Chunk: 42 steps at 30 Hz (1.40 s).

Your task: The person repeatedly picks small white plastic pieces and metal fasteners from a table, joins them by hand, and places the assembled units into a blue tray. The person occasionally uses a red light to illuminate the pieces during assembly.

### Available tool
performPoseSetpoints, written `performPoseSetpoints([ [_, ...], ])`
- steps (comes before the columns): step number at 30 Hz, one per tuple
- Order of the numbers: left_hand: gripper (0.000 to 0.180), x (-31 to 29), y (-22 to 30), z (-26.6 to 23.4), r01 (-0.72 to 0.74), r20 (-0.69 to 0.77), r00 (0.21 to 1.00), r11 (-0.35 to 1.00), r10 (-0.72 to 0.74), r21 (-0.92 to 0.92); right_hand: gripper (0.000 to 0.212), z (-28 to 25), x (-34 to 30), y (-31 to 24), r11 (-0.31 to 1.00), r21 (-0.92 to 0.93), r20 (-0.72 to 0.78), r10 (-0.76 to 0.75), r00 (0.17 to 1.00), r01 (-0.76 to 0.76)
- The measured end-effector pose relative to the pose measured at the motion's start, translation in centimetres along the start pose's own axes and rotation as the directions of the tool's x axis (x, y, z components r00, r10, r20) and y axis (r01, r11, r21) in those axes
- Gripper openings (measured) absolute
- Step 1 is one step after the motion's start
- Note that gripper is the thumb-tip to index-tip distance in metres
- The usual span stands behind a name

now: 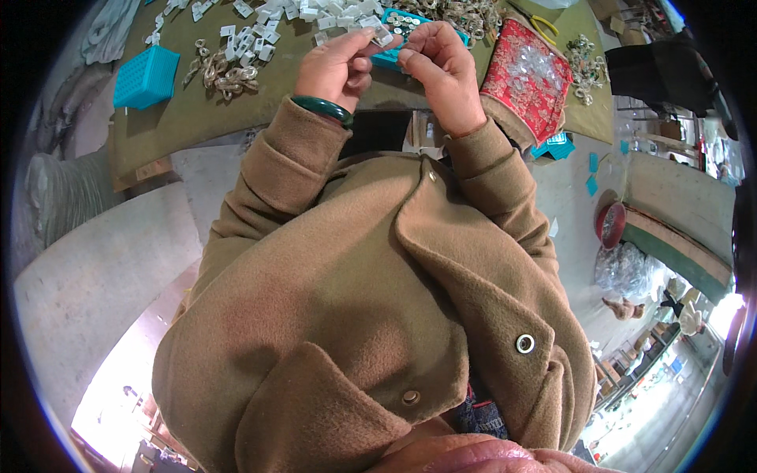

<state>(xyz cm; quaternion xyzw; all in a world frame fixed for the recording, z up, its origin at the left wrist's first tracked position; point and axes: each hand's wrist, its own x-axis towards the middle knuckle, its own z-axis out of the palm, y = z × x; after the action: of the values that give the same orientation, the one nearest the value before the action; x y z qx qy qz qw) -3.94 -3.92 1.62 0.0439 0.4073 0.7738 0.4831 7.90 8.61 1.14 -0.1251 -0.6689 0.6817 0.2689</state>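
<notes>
At the far edge of the table my left hand [335, 67], with a dark green bangle at its wrist, pinches a small white plastic piece [382, 37] between thumb and fingertips. My right hand [445, 75] is close beside it, thumb and forefinger pressed together; what they hold, if anything, is too small to make out. Just beyond both hands lies a turquoise tray [388, 58] holding several small round metallic pieces. A heap of white plastic pieces [335, 12] spreads to the left of the tray.
A stack of turquoise trays [146, 77] stands at the table's left. Bundles of translucent cord [229, 77] lie nearby. On the right are a red patterned cloth [505, 83] with small clear pieces, yellow-handled pliers [544, 27] and more cord bundles [583, 67]. A red bowl [609, 225] sits lower right.
</notes>
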Motion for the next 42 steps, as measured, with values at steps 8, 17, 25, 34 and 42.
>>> performPoseSetpoints([
  [8, 0.028, 0.9, -0.3, -0.8, 0.294, 0.133, 0.955, 0.894, -0.264, -0.338, 0.015, -0.6, -0.6, 0.5, 0.967, -0.212, -0.029, -0.15, 0.988, 0.141],
  [17, 0.028, 0.4, -1.3, -1.3, 0.197, 0.043, 0.977, 0.964, -0.208, 0.177, 0.014, -3.4, -3.4, 1.4, 0.922, -0.385, -0.173, -0.12, 0.978, 0.045],
  [25, 0.018, 1.1, -2.6, -0.9, 0.045, 0.058, 0.996, 0.931, -0.07, 0.361, 0.013, -6.2, 1.1, 2.6, 0.577, -0.806, -0.057, -0.298, 0.953, 0.132],
  [34, 0.021, 1.6, -3.1, -0.5, 0.145, 0.046, 0.985, 0.94, -0.167, 0.308, 0.013, -5.1, 1.8, 2.8, 0.413, -0.909, -0.034, -0.2, 0.979, 0.053],
  [42, 0.021, 2.6, -2.5, -0.7, 0.172, 0.036, 0.983, 0.972, -0.18, 0.162, 0.013, -5.6, 3.1, 2.6, 0.569, -0.819, 0.009, -0.105, 0.994, 0.068],
])
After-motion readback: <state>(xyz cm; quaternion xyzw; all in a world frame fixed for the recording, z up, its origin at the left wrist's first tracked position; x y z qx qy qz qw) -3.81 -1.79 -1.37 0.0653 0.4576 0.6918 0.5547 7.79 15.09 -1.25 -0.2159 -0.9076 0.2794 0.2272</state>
